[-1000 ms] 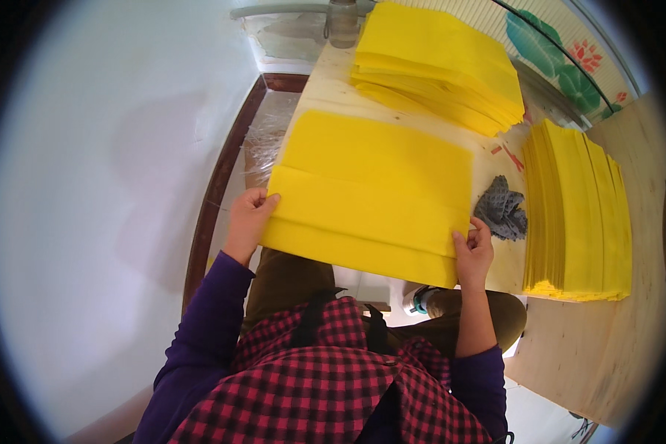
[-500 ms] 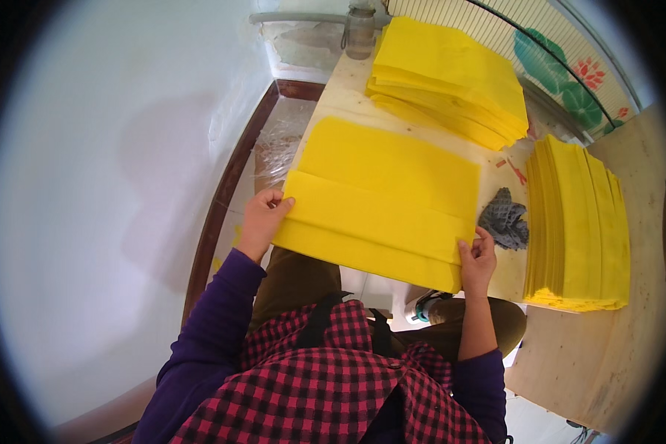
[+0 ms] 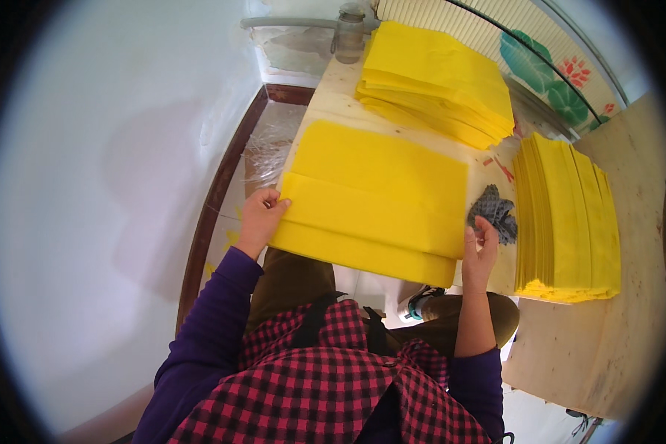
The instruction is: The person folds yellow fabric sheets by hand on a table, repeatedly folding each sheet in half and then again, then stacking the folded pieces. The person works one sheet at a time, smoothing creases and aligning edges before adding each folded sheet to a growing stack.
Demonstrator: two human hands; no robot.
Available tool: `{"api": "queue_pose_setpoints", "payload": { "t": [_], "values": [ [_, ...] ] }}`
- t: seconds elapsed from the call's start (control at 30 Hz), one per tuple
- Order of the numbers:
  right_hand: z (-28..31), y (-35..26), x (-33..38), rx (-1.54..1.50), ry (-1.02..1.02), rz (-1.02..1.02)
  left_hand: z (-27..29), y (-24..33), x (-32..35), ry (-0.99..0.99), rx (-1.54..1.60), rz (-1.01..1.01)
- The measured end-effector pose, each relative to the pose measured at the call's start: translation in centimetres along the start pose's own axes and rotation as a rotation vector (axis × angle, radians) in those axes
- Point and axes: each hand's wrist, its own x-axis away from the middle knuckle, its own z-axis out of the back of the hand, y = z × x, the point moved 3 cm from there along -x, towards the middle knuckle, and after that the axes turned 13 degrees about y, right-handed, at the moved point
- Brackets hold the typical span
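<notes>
A folded yellow fabric piece (image 3: 374, 203) lies in front of me on the table, its near edge hanging over the table's front. A fold line runs across its near part. My left hand (image 3: 261, 220) pinches the left side of it, thumb on top. Just beyond its right edge, my right hand (image 3: 481, 251) is raised with thumb and fingers apart, holding nothing. Past the right fingertips lies a crumpled grey cloth (image 3: 494, 213).
A stack of yellow fabric (image 3: 436, 78) lies at the back of the wooden table (image 3: 325, 103). Another yellow stack (image 3: 570, 222) stands at the right. Small red scissors (image 3: 504, 170) lie between them. A lidded jar (image 3: 349, 33) stands at the far left corner, near a white wall (image 3: 103, 222).
My right hand has let go of the fabric's right edge and opened. My left hand keeps its pinch. The whole view has shifted slightly.
</notes>
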Motion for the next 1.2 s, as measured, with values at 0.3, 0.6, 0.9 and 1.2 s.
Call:
{"api": "queue_pose_setpoints", "payload": {
  "t": [0.3,0.6,0.9,1.2],
  "values": [
    [-11.0,-15.0,5.3,0.008,-0.534,0.362,-0.1,-0.3,-0.4,-0.004,-0.064,-0.069],
    [-15.2,-15.2,10.0,0.281,-0.722,0.382,-0.1,-0.2,-0.4,-0.055,-0.033,-0.022],
    [-7.0,-6.2,6.5,0.622,-0.593,0.184,-0.1,-0.8,-0.3,0.008,-0.011,-0.077],
    [-3.5,-3.4,5.4,0.731,-0.51,0.081,0.1,-0.8,-0.5,-0.035,-0.107,-0.076]
  ]
}}
